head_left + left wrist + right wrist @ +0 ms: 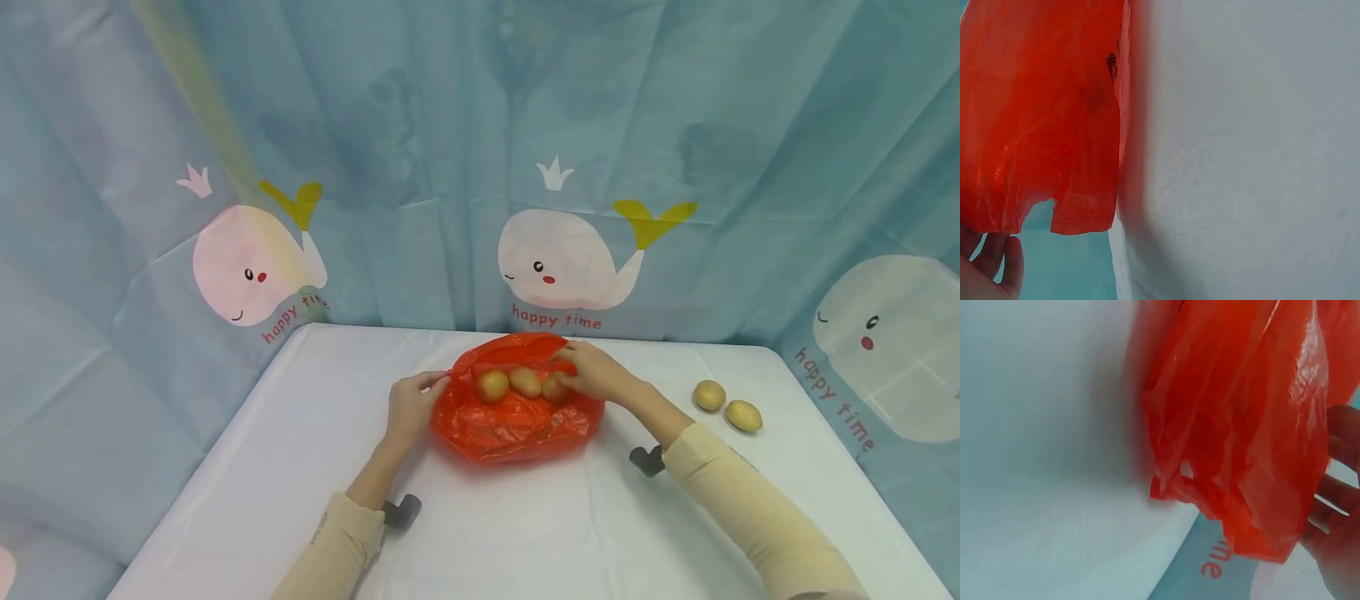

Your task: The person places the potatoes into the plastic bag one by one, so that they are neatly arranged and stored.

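A thin red plastic bag (510, 429) lies spread on the white table, its mouth facing up. Three potatoes sit side by side in it: a left potato (492, 385), a middle potato (525, 382) and a right potato (553, 387). My left hand (408, 408) pinches the bag's left rim between thumb and fingers. My right hand (596, 372) reaches over the right rim, bent fingers above the right potato and thumb at its side; I cannot tell whether it grips that potato. In the right wrist view, the bag (1241, 425) partly hides the spread fingers (1341, 494).
Two more potatoes, a rear potato (708, 396) and a front potato (744, 416), lie on the white table (480, 533) toward its right edge. Behind the table hangs a blue curtain (420, 258) printed with whales. A dark wrist mount (402, 512) sticks out beside the left sleeve.
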The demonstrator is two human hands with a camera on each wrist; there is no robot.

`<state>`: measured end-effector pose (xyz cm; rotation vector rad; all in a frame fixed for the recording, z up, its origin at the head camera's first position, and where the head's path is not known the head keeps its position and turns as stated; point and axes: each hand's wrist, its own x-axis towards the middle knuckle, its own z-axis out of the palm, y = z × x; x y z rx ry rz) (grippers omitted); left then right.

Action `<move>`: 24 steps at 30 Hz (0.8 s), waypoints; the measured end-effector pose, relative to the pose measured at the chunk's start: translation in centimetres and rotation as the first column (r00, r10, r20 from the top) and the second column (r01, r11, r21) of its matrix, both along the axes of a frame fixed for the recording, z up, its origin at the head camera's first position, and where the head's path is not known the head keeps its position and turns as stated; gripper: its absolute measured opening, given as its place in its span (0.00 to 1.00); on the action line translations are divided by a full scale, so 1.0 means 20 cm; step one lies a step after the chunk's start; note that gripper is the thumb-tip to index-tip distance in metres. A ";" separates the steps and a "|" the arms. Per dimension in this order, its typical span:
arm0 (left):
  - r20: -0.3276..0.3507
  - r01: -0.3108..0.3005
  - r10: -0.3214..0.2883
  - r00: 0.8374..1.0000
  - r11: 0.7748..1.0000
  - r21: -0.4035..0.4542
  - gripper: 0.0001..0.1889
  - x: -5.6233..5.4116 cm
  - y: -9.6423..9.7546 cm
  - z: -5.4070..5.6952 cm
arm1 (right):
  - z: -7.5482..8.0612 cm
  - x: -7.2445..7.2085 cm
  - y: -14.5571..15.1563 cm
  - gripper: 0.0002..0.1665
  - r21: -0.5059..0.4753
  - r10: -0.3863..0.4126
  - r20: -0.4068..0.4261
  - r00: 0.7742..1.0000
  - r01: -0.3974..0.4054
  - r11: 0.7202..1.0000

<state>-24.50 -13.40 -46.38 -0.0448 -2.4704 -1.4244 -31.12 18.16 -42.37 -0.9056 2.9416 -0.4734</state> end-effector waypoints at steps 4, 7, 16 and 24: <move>0.002 0.003 -0.004 1.000 1.000 0.002 0.13 0.00 -0.01 -0.01 | 0.01 0.01 0.03 0.21 -0.007 -0.014 -0.002 1.000 0.014 1.000; 0.012 0.006 -0.006 1.000 1.000 0.005 0.13 0.00 -0.01 -0.01 | 0.02 0.03 0.05 0.22 -0.010 -0.028 -0.001 1.000 0.028 1.000; 0.004 0.001 -0.001 1.000 1.000 -0.021 0.13 -0.01 -0.02 -0.01 | 0.07 0.04 0.13 0.23 -0.073 -0.070 0.001 0.998 0.070 0.995; -0.008 0.005 -0.005 1.000 1.000 -0.026 0.13 -0.02 -0.03 -0.02 | 0.10 0.05 0.21 0.25 -0.092 -0.108 0.019 0.994 0.109 0.990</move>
